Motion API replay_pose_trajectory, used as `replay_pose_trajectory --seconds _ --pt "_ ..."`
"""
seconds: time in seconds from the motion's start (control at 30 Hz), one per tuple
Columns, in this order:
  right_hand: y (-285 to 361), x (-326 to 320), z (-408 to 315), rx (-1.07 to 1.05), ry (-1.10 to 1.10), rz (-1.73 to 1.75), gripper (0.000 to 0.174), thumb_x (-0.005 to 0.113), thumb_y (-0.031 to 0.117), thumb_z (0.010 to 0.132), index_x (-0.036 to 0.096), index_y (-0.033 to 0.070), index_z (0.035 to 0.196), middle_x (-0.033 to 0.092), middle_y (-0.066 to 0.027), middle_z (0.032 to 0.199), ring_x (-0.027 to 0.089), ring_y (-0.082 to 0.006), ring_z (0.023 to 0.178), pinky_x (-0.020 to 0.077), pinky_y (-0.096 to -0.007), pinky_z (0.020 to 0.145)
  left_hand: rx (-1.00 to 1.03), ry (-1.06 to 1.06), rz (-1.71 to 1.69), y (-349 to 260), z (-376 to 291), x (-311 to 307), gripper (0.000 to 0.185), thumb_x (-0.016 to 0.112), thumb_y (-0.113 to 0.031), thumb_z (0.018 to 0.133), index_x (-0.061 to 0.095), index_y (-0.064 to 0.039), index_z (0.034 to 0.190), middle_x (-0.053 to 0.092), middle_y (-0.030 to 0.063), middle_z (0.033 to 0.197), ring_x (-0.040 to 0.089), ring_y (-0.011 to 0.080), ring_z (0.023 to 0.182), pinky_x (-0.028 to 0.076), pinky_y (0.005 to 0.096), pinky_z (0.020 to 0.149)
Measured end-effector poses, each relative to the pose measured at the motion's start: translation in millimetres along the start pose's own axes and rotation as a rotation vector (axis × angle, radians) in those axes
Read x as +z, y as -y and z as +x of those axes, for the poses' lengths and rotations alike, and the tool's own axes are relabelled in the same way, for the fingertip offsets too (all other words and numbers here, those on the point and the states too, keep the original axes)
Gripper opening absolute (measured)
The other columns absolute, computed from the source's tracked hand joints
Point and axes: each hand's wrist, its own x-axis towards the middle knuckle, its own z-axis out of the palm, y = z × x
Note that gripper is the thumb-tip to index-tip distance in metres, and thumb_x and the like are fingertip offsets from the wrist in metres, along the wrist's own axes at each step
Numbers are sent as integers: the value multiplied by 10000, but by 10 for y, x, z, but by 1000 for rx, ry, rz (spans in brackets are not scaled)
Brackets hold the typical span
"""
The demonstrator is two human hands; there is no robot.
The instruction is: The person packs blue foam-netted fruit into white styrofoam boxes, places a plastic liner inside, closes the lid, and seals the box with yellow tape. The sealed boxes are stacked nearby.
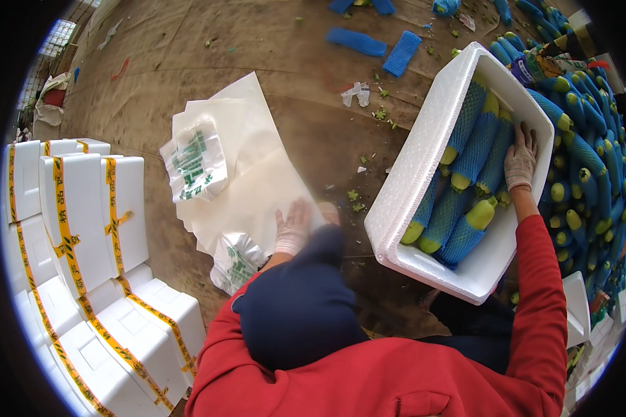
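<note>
My left hand, in a thin pale glove, lies flat with its fingers spread on a fanned stack of off-white paper sheets on the floor. My right hand, gloved too, reaches inside a white foam box. Its palm faces down between the box's right wall and the green zucchinis, and it grips none that I can see. Blue foam net sleeves wrap the zucchinis, and their pale green ends stick out. One zucchini lies slanted on top near the front. The box is tilted on the floor before my right leg.
Taped white foam boxes are stacked at left. Two printed plastic bundles lie by the paper. At right rises a large heap of netted zucchinis. Loose blue net sleeves and leaf scraps litter the brown floor covering.
</note>
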Motion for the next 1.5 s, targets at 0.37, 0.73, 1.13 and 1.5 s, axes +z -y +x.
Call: replay_pose_trajectory --seconds 0.37,0.73,1.13,1.5 --pt "341 -537 226 124 358 -85 602 555 179 876 425 137 1462 372 -125 1548 294 -359 1446 214 -471 1209 -1011 44 -951 706 253 -828 467 514 -441 1002 620 12 954 638 186 886 613 259 771 512 388 734" --pt "2578 -2697 -377 11 290 1937 443 750 86 824 557 33 1219 657 -100 1060 622 -189 1038 516 -309 938 331 -313 -1342 -377 1221 -3965 469 743 -185 889 578 17 1277 644 82 1183 579 177 1111 434 329 1023" --pt "171 -2662 -128 268 422 1709 307 718 175 877 679 24 1141 704 -51 996 672 -138 901 580 -311 772 155 56 -1973 -1138 2495 -3694 382 809 -123 801 636 -45 1132 703 91 1054 677 191 893 560 316 810" --pt "-61 -1263 -499 611 147 797 306 649 316 807 701 56 961 698 -183 981 666 -361 942 528 -440 817 135 -52 -261 -1681 3417 -2547 389 796 -315 743 683 -55 1009 702 224 955 663 407 937 511 427 820"
